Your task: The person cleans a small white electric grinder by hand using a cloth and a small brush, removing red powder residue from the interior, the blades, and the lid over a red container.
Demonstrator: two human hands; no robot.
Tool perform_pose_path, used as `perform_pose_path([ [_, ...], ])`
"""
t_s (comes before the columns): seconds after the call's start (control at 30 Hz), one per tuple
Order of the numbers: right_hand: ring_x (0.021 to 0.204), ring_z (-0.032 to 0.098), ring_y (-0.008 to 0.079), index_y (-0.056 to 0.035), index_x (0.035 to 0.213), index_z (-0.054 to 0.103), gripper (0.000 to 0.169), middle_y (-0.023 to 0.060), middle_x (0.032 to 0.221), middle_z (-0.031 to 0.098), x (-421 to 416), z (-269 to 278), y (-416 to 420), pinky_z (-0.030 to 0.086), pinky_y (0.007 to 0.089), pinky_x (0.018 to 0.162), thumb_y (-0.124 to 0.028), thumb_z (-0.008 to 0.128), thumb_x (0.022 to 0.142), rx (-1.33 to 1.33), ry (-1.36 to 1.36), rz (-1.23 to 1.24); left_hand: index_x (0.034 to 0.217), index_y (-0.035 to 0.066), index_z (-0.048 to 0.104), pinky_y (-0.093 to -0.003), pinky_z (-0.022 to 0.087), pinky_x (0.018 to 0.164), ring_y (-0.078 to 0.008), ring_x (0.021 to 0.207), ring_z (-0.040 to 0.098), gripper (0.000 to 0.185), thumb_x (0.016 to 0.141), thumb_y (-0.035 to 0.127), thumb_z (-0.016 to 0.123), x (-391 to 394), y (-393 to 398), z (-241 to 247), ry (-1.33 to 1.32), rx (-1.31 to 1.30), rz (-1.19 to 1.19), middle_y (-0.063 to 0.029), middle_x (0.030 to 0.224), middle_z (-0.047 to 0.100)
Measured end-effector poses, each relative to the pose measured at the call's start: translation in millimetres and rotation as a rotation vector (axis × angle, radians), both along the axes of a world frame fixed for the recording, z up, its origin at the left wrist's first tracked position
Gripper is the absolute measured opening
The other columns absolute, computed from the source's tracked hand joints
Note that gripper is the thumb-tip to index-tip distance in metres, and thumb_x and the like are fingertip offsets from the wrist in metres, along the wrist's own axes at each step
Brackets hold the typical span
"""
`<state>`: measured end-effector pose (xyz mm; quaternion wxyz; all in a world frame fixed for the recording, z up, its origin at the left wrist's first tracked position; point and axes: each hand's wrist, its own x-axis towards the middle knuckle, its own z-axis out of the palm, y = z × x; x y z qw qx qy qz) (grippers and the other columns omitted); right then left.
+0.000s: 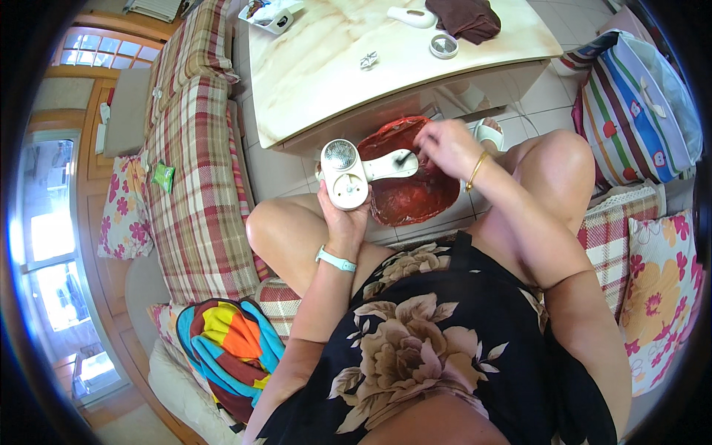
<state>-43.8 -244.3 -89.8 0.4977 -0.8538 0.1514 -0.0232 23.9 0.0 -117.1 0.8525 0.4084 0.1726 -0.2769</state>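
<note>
My left hand grips a white electric fabric shaver with two round heads. A metal mesh guard covers its upper head; the lower one is uncovered and shows a small spindle. The shaver's handle points right, over a bin lined with a red plastic bag. My right hand is blurred, its fingers pinched beside the handle's end. A small dark-tipped tool, likely a cleaning brush, reaches from those fingers onto the handle. On the table lie a loose round mesh guard and a small bladed rotor.
The marble-patterned table stands beyond the bin, with a white plastic part, a dark brown cloth and a white container. Left is a plaid-covered sofa. A striped bag stands right; a colourful blanket lies lower left.
</note>
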Motion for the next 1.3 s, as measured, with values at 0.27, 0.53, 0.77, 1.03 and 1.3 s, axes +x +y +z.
perform_pose_path([
  [0.27, 0.069, 0.071, 0.0257, -0.0007, 0.094, 0.072, 0.017, 0.0147, 0.080, 0.073, 0, 1, 4, 0.057, 0.0384, 0.066, -0.011, 0.058, 0.094, 0.156, -0.034, 0.025, 0.115, 0.009, 0.061, -0.0338, 0.048, 0.058, -0.0263, 0.072, 0.065, 0.050, 0.101, 0.049, 0.035, 1, 4, -4, -0.010, -0.045, -0.092, -0.0071, 0.095, 0.069],
  [0.53, 0.080, 0.070, 0.0329, -0.0067, 0.100, 0.072, 0.019, 0.0133, 0.086, 0.073, 2, 13, -13, 0.056, 0.0434, 0.075, -0.012, 0.055, 0.094, -0.262, -0.195, -0.222, 0.114, 0.011, 0.062, -0.0334, 0.049, 0.057, -0.0267, 0.070, 0.064, 0.053, 0.101, 0.054, 0.035, 1, 4, 4, 0.008, 0.017, -0.015, -0.0065, 0.090, 0.068],
  [0.77, 0.071, 0.071, 0.0209, -0.0011, 0.106, 0.070, 0.020, 0.0110, 0.087, 0.075, 16, 43, -23, 0.056, 0.0323, 0.070, -0.005, 0.053, 0.097, 0.103, -0.292, -0.251, 0.119, 0.012, 0.058, -0.0318, 0.050, 0.059, -0.0277, 0.080, 0.062, 0.055, 0.100, 0.059, 0.040, 48, 14, 89, 0.022, -0.249, 0.093, -0.0082, 0.098, 0.065],
  [1.03, 0.099, 0.071, 0.0281, -0.0017, 0.121, 0.064, 0.034, 0.0168, 0.108, 0.072, 106, 54, -35, 0.055, 0.0370, 0.088, -0.008, 0.065, 0.088, -0.181, -0.434, -0.215, 0.125, 0.007, 0.055, -0.0258, 0.051, 0.055, -0.0273, 0.083, 0.064, 0.051, 0.099, 0.048, 0.042, 193, -16, 83, -0.031, -0.294, 0.113, -0.0148, 0.104, 0.061],
  [1.3, 0.123, 0.054, 0.0358, 0.0022, 0.139, 0.045, 0.082, 0.0222, 0.141, 0.051, 167, 7, -14, 0.046, 0.0420, 0.104, -0.022, 0.083, 0.071, -0.586, -0.331, -0.155, 0.131, 0.007, 0.051, -0.0326, 0.058, 0.063, -0.0337, 0.090, 0.066, 0.058, 0.102, 0.056, 0.036, 216, -54, 40, 0.055, -0.219, 0.109, -0.0166, 0.114, 0.060],
])
